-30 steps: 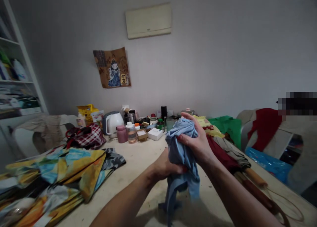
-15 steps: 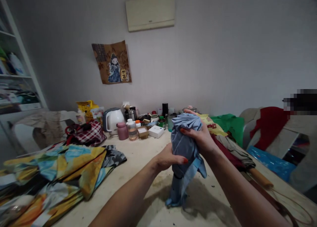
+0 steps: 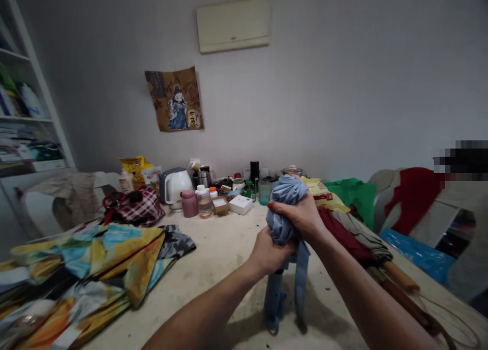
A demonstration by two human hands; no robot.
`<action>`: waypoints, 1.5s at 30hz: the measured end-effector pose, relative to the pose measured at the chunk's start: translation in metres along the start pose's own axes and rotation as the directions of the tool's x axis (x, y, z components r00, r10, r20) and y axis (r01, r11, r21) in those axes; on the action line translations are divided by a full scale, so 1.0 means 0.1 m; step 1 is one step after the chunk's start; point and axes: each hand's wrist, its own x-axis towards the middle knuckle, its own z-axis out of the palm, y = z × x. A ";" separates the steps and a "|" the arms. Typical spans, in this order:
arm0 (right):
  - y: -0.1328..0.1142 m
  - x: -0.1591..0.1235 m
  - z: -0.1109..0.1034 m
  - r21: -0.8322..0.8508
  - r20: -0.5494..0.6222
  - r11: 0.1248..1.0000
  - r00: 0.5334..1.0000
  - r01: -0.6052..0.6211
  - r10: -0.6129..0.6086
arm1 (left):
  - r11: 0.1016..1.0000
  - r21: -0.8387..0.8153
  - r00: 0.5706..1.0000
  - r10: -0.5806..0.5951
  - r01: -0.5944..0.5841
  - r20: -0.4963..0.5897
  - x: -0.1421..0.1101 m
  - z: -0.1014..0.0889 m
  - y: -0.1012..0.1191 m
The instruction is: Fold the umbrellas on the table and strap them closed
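Note:
A light blue folding umbrella [image 3: 285, 223] stands nearly upright over the table, its pleated canopy bunched and twisted at the top. My left hand [image 3: 271, 251] wraps round the lower part of the canopy. Higher up, my right hand [image 3: 307, 215] grips the twisted fabric, thumb across its front. Below my hands show the blue handle [image 3: 273, 301] and a loose blue strap [image 3: 302, 284] hanging beside it. Most of my fingers are hidden behind the fabric.
A yellow patterned umbrella [image 3: 110, 258] lies spread on the left. Dark red and grey folded umbrellas [image 3: 351, 238] with a wooden handle [image 3: 404, 276] lie right. A white kettle [image 3: 178, 187], pink jar [image 3: 189, 203], bottles and a white box [image 3: 241, 204] stand at the back.
My left hand has shifted right and closed round the canopy. The fabric is now bunched and twisted tighter, and the strap hangs straight down beside the handle.

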 end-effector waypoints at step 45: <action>0.23 -0.09 -0.04 0.422 0.181 0.844 0.943 -0.330 0.278 | 0.756 -0.562 0.892 -0.063 0.335 0.448 0.08 -0.34 0.03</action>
